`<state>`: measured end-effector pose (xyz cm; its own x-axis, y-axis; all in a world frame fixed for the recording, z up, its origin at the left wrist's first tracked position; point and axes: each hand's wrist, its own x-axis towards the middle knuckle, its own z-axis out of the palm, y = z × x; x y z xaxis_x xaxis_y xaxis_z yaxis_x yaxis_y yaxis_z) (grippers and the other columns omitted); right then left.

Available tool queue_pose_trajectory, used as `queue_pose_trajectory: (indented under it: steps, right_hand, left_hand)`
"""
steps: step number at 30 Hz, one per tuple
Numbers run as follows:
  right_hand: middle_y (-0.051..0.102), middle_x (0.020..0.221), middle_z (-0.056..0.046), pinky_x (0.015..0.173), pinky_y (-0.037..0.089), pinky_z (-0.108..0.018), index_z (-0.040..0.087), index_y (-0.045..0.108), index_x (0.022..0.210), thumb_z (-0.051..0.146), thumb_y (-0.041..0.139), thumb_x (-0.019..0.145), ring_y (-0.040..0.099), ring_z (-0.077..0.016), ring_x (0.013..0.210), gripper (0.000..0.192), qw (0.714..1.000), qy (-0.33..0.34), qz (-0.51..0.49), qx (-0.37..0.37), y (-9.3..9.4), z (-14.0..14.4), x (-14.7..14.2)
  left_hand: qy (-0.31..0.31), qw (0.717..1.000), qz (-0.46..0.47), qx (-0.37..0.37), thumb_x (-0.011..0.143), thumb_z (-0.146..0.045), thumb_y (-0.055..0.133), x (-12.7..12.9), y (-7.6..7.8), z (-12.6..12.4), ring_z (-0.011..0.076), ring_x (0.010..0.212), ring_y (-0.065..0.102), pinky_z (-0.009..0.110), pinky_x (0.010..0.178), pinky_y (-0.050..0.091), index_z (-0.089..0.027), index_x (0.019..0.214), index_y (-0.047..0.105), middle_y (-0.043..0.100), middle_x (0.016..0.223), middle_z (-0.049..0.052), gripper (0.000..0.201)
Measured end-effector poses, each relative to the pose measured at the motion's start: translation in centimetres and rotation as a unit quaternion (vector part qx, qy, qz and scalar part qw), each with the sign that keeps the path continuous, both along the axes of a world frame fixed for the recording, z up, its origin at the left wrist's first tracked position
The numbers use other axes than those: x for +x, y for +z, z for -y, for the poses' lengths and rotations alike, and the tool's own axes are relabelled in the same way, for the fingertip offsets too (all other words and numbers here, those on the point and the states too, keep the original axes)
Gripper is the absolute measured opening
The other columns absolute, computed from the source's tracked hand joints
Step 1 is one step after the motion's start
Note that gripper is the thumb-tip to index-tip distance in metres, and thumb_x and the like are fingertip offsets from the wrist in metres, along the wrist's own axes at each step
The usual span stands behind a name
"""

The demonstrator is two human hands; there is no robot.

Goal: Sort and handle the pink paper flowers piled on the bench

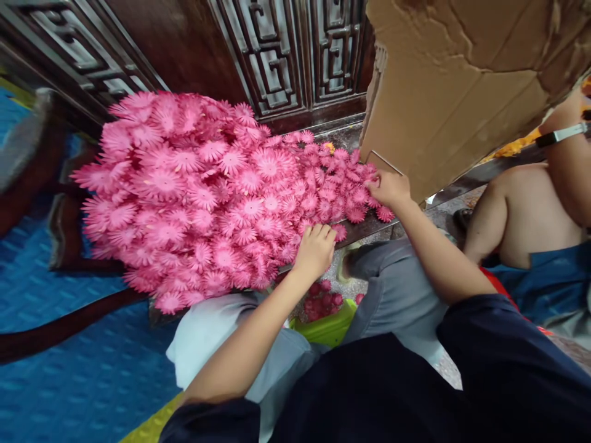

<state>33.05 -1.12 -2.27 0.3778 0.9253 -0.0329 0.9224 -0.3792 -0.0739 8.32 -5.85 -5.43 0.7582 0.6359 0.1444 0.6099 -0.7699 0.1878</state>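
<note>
A big heap of pink flowers (pixel 194 203) is lying along a dark wooden bench (pixel 364 231) in front of the seated person, spreading wide and high on the left and narrowing to smaller blooms on the right. The right hand (pixel 392 187) is touching the narrow right end of the heap, its thumb and fingertips bending together over the blooms; whether it is gripping one, I cannot tell. The left hand (pixel 316 251) is resting at the near edge of the heap, back upward and fingers curling down; what lies under those fingers is not showing, so I cannot tell whether it is holding anything. A small yellow bit (pixel 329 147) is sitting among the blooms near the back. Behind the heap a carved wooden panel (pixel 277 67) is standing, and a large sheet of cardboard (pixel 452 104) is rising just beyond the right hand. Between the person's grey trouser legs (pixel 392 277), loose pink blooms (pixel 318 304) are showing low down, beside something bright green (pixel 329 329). At the far right, another person's bare knee (pixel 489 212) and a wrist with a watch (pixel 563 134) are showing. A blue floor covering (pixel 60 314) is stretching across the left.
</note>
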Motion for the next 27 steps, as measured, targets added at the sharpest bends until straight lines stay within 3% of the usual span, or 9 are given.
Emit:
queue_pose_trajectory:
  steps: [3,7,10,13,17,20,24,27]
  right_hand:
    - [0.070,0.102,-0.013,0.084,0.042,-0.039,0.019,0.064,0.108,0.042,0.045,0.084,0.063,-0.0282,0.099,0.038,0.999,-0.021,-0.032,-0.004,0.1,0.7,-1.2]
    - [0.071,0.099,-0.010,0.074,0.043,-0.030,0.018,0.066,0.097,0.041,0.046,0.082,0.064,-0.0228,0.089,0.034,0.994,0.007,-0.092,-0.062,0.1,1.0,-1.9]
    - [0.070,0.098,-0.011,0.069,0.041,-0.027,0.016,0.066,0.095,0.042,0.047,0.081,0.063,-0.0210,0.086,0.035,0.989,0.041,-0.102,-0.095,-0.6,0.9,-2.3]
    - [0.070,0.097,-0.011,0.068,0.040,-0.026,0.016,0.066,0.094,0.043,0.049,0.081,0.063,-0.0203,0.084,0.034,0.987,0.073,-0.095,-0.109,-1.8,0.7,-2.6]
    - [0.070,0.094,-0.010,0.067,0.040,-0.026,0.017,0.065,0.094,0.043,0.059,0.075,0.061,-0.0196,0.080,0.032,0.977,0.102,-0.113,-0.146,-4.5,0.9,-1.9]
    - [0.067,0.099,-0.011,0.071,0.042,-0.028,0.015,0.063,0.099,0.039,0.068,0.067,0.060,-0.0213,0.085,0.040,0.980,0.128,-0.112,-0.103,-7.0,1.5,-0.7]
    - [0.064,0.094,-0.010,0.078,0.045,-0.032,0.014,0.062,0.098,0.032,0.074,0.063,0.058,-0.0216,0.088,0.042,0.969,0.171,-0.178,0.002,-9.2,2.5,0.7]
    - [0.061,0.103,-0.014,0.086,0.045,-0.037,0.012,0.059,0.106,0.024,0.076,0.056,0.056,-0.0264,0.099,0.054,0.972,0.142,-0.185,0.030,-9.3,2.8,0.6]
  left_hand:
    - [-0.024,0.999,-0.021,-0.035,0.089,-0.018,0.043,1.2,-1.9,-0.3,0.0263,0.113,0.051,0.040,0.093,0.040,-0.011,0.124,0.053,0.060,0.123,0.012,0.038]
    - [-0.031,0.997,-0.067,-0.031,0.090,-0.008,0.034,2.8,-4.5,-1.0,0.0248,0.123,0.046,0.040,0.105,0.033,-0.002,0.130,0.048,0.052,0.134,0.016,0.043]
    - [-0.029,0.997,-0.066,-0.033,0.090,-0.009,0.035,3.5,-5.5,-1.8,0.0241,0.116,0.051,0.039,0.101,0.036,-0.006,0.126,0.053,0.058,0.127,0.015,0.040]
    - [-0.018,0.998,-0.054,-0.036,0.089,-0.010,0.039,3.4,-5.3,-2.7,0.0250,0.107,0.055,0.040,0.094,0.040,-0.010,0.107,0.064,0.067,0.107,0.013,0.031]
    - [0.041,0.998,0.004,-0.050,0.085,-0.007,0.042,2.2,-3.6,-3.8,0.0252,0.098,0.058,0.039,0.086,0.043,-0.013,0.094,0.067,0.069,0.094,0.011,0.027]
    - [0.081,0.988,0.116,-0.063,0.082,-0.004,0.043,0.5,-1.5,-4.7,0.0225,0.091,0.059,0.036,0.084,0.045,-0.015,0.094,0.068,0.069,0.092,0.009,0.030]
    - [0.153,0.949,0.276,-0.020,0.079,-0.002,0.045,-3.1,2.2,-6.0,0.0211,0.089,0.060,0.036,0.085,0.046,-0.018,0.092,0.067,0.067,0.089,0.006,0.030]
    - [0.235,0.900,0.361,0.056,0.085,-0.015,0.048,-6.6,4.9,-7.2,0.0244,0.098,0.057,0.042,0.093,0.042,-0.020,0.097,0.065,0.064,0.095,0.008,0.021]
